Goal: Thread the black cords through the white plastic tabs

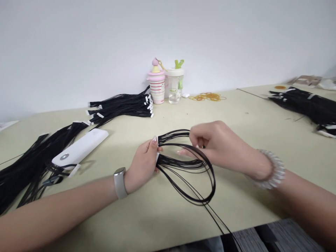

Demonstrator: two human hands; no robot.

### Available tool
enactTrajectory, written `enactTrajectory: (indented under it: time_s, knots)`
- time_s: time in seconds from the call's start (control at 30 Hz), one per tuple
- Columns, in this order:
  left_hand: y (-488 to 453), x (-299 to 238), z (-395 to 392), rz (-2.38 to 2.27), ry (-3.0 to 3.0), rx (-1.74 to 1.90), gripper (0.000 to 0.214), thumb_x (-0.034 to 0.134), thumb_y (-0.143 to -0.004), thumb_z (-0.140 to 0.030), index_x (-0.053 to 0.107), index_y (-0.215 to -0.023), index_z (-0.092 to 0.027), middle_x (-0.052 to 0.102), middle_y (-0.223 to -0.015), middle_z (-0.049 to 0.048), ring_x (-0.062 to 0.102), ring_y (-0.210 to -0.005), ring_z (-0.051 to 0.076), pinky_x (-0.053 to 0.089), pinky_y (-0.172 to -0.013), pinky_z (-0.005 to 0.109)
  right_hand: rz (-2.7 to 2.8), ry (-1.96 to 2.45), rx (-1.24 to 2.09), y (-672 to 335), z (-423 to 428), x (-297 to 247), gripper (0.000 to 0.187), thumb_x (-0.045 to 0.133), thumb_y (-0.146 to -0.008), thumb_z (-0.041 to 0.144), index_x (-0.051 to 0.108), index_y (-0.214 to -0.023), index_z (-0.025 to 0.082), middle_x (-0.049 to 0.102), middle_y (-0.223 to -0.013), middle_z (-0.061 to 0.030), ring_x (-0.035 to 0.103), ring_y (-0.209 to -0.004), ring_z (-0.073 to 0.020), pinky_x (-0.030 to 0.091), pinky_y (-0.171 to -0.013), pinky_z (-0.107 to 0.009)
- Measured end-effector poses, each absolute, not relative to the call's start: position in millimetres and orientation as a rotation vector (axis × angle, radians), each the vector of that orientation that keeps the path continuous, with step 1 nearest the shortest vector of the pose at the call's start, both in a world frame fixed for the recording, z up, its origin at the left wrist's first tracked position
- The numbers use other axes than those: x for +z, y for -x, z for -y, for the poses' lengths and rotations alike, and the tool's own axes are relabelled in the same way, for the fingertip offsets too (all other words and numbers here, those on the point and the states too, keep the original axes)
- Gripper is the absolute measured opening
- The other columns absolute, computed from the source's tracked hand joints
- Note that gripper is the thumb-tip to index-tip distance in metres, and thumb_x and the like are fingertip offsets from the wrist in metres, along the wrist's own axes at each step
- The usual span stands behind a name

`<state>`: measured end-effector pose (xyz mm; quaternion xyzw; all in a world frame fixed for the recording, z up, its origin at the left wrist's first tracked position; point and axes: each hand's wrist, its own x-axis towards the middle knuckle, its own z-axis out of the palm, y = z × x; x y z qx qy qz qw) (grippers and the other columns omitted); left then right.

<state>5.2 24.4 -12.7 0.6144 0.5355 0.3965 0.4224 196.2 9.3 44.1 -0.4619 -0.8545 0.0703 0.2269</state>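
A looped bundle of thin black cables (181, 161) with white connectors at its left end is in front of me, above the table. My left hand (145, 159) grips the bundle at the white connectors (157, 157), thumb on top. At the bundle's right side, my right hand (214, 145) has its fingers curled around or against the upper strands; its fingertips are partly hidden. Between the hands the cables bow into a wide loop, and a few loose strands (210, 208) trail down past the table's front edge.
More black cable bundles lie at the left (34, 157), back left (123, 105) and far right (307, 105). A white oblong device (81, 147) rests on the left pile. A pink-lidded cup (156, 87), a clear cup (174, 87) and yellow rubber bands (207, 97) stand or lie near the wall.
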Motion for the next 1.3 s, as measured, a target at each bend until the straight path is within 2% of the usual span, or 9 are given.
enactTrajectory:
  time_s: [0.1, 0.2, 0.27, 0.37, 0.67, 1.03, 1.2, 1.3]
  knots:
    - [-4, -11, -25, -1.351, -1.520, 1.018, 0.032, 0.038, -0.081, -0.044, 0.048, -0.066, -0.017, 0.044, -0.056, -0.0035, 0.043, -0.042, 0.009, 0.039, -0.034, 0.018, 2.618, 1.324, 0.681, -198, -2, 48, 0.039, 0.043, -0.081, 0.040, 0.047, -0.052, 0.015, 0.040, -0.044, 0.0041, 0.031, -0.040, -0.0045, 0.024, -0.040, -0.019]
    - [-4, -12, -25, -1.368, -1.487, 1.022, 0.033, 0.038, -0.080, -0.045, 0.049, -0.068, -0.017, 0.044, -0.057, -0.0025, 0.043, -0.043, 0.009, 0.038, -0.033, 0.018, 2.636, 1.280, 1.105, -196, -1, 40, 0.037, 0.039, -0.083, 0.036, 0.055, -0.059, 0.014, 0.051, -0.049, 0.0019, 0.041, -0.042, -0.0051, 0.031, -0.042, -0.018]
    - [-4, -12, -26, -1.372, -1.470, 1.026, 0.033, 0.038, -0.080, -0.046, 0.048, -0.069, -0.017, 0.044, -0.059, -0.0018, 0.042, -0.044, 0.009, 0.038, -0.032, 0.018, 2.522, 1.212, 1.228, -191, -2, 32, 0.034, 0.037, -0.084, 0.034, 0.057, -0.066, 0.013, 0.056, -0.056, 0.0005, 0.047, -0.049, -0.0062, 0.035, -0.047, -0.017]
    - [-4, -14, -27, -1.353, -1.460, 1.036, 0.035, 0.038, -0.079, -0.048, 0.048, -0.068, -0.016, 0.044, -0.061, -0.0009, 0.042, -0.045, 0.008, 0.037, -0.032, 0.017, 2.411, 1.163, 1.112, -183, -4, 24, 0.030, 0.038, -0.084, 0.031, 0.057, -0.069, 0.013, 0.056, -0.059, 0.0010, 0.048, -0.052, -0.0057, 0.036, -0.050, -0.016]
    - [-4, -19, -28, -1.346, -1.497, 1.030, 0.038, 0.037, -0.079, -0.051, 0.050, -0.070, -0.017, 0.049, -0.067, -0.0001, 0.043, -0.045, 0.008, 0.039, -0.032, 0.018, 2.587, 1.152, 0.514, -169, -5, 9, 0.026, 0.038, -0.081, 0.018, 0.047, -0.058, 0.013, 0.049, -0.055, 0.0031, 0.035, -0.050, -0.0040, 0.027, -0.050, -0.018]
    - [-4, -17, -27, -1.346, -1.509, 1.012, 0.038, 0.038, -0.078, -0.052, 0.050, -0.071, -0.016, 0.049, -0.064, 0.0000, 0.043, -0.046, 0.009, 0.038, -0.032, 0.018, 2.564, 1.196, 0.389, -167, -1, 5, 0.025, 0.037, -0.083, 0.020, 0.049, -0.061, 0.015, 0.052, -0.057, 0.0006, 0.037, -0.050, -0.0073, 0.030, -0.051, -0.022]
    - [-5, -15, -26, -1.367, -1.500, 0.998, 0.039, 0.037, -0.078, -0.053, 0.050, -0.072, -0.017, 0.051, -0.070, 0.0018, 0.046, -0.051, 0.011, 0.041, -0.033, 0.019, 2.607, 1.250, 0.352, -171, -1, 13, 0.020, 0.041, -0.075, 0.014, 0.049, -0.057, 0.015, 0.049, -0.052, 0.0026, 0.032, -0.045, -0.0054, 0.025, -0.045, -0.021]
    - [-4, -17, -27, -1.347, -1.474, 1.004, 0.037, 0.037, -0.079, -0.051, 0.049, -0.071, -0.017, 0.051, -0.075, 0.0022, 0.046, -0.053, 0.010, 0.043, -0.034, 0.019, 2.559, 1.302, 0.348, -184, -8, 25, 0.017, 0.044, -0.073, 0.014, 0.052, -0.058, 0.015, 0.050, -0.051, 0.0027, 0.037, -0.045, -0.0056, 0.028, -0.045, -0.020]
